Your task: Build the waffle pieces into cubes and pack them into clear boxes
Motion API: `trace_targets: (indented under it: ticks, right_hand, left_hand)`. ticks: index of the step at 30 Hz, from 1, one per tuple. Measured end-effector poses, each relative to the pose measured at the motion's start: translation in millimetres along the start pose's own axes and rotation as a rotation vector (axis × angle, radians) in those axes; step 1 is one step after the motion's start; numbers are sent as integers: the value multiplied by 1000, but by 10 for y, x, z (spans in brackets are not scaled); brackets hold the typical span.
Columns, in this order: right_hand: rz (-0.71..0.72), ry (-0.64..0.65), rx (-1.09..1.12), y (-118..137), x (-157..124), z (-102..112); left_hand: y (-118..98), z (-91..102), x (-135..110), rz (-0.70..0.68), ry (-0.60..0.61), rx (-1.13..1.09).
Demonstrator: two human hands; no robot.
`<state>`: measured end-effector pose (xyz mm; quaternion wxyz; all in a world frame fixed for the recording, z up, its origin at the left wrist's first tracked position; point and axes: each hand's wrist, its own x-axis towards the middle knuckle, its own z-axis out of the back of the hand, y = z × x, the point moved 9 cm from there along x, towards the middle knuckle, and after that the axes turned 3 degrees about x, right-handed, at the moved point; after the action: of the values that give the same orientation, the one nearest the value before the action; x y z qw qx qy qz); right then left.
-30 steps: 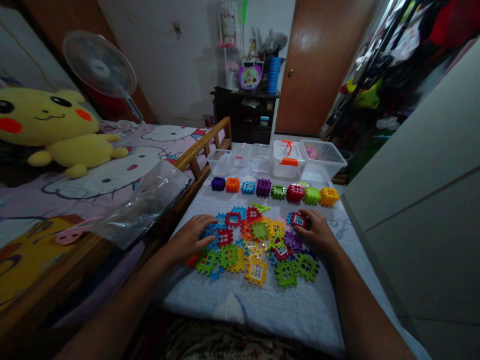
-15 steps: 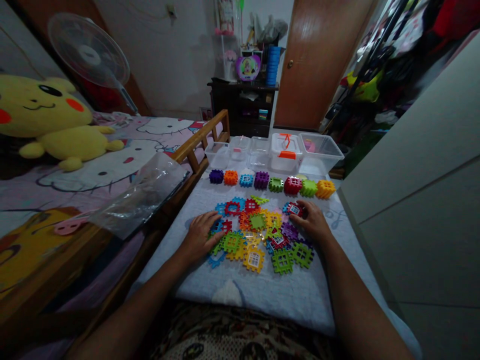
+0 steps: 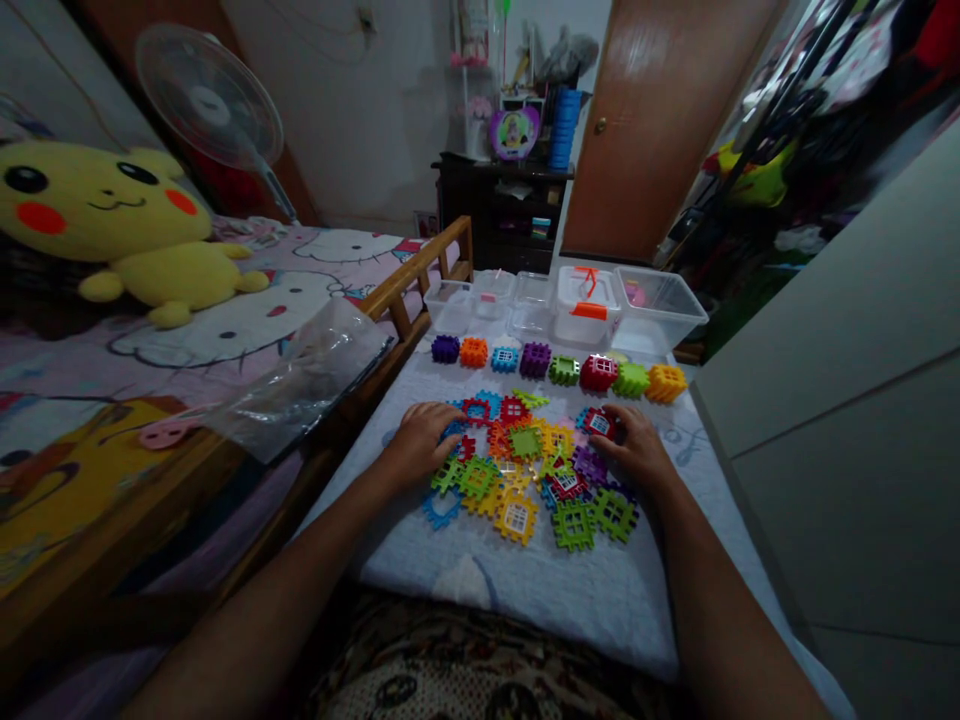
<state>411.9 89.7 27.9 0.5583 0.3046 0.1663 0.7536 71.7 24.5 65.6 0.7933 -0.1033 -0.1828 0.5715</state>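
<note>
On the cloth-covered table lies a loose pile of notched plastic building blocks, some with window frames. My left hand [image 3: 420, 443] is at the pile's left edge, thumb and fingers apart, close to a red window-frame block [image 3: 476, 402] and some blue blocks partly hidden by the fingers. At the pile's right side, my right hand [image 3: 639, 448] pinches a red block with a white window [image 3: 599, 424]; blue shows along its left edge. Purple blocks [image 3: 589, 464] lie just below that hand. Nearer me are green blocks [image 3: 574, 525] and a yellow windowed block [image 3: 517, 517].
Behind the pile runs a row of stacked blocks sorted by colour, such as a purple stack [image 3: 535, 359] and a yellow stack [image 3: 667, 383]. Clear plastic boxes [image 3: 660, 310] stand farther back. Left of the table are a wooden bed rail [image 3: 409, 285] and a plastic bag [image 3: 307, 375].
My left hand has moved forward, its thumb leaving the green block. My right hand stays on the red windowed block. The whole view has shifted slightly.
</note>
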Motion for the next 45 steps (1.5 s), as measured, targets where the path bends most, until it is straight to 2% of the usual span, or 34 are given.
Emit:
trace_targets:
  ticks: [4,6,13,20,24,29,32,35,37,41,43,45]
  right_hand:
    - [11,1,-5,-6,-2,-2]
    - [20,6,-8,-6,-2,-7]
    - [8,16,-41,-21,2,-18]
    - [19,17,-26,35,-4,3]
    - [10,14,-29,29,-2,4]
    - [23,13,-26,25,9,-2]
    - [30,12,-26,33,12,2]
    - [32,15,-23,48,6,1]
    - [27,10,-23,51,0,4]
    - [15,-9,9,54,-5,33]
    - [20,-26,34,103,-1,77]
    - [47,-50,63,224,1,134]
  left_hand:
    - [-39,-105,82,-33,202,52]
    - [-28,-114,89,-40,241,39]
    - [3,-19,241,-44,142,47]
    - [-34,-232,474,-108,152,128]
    - [-25,-276,515,-117,145,154]
    - [-20,-147,553,-57,64,73]
    - [-129,13,577,-21,-38,-62]
    - [-322,89,602,-1,-80,-267]
    - [-446,36,622,27,-42,-424]
    - [-694,-217,637,40,106,-656]
    - [-810,-323,636,13,155,-631]
    - [-898,-380,641,-25,157,-513]
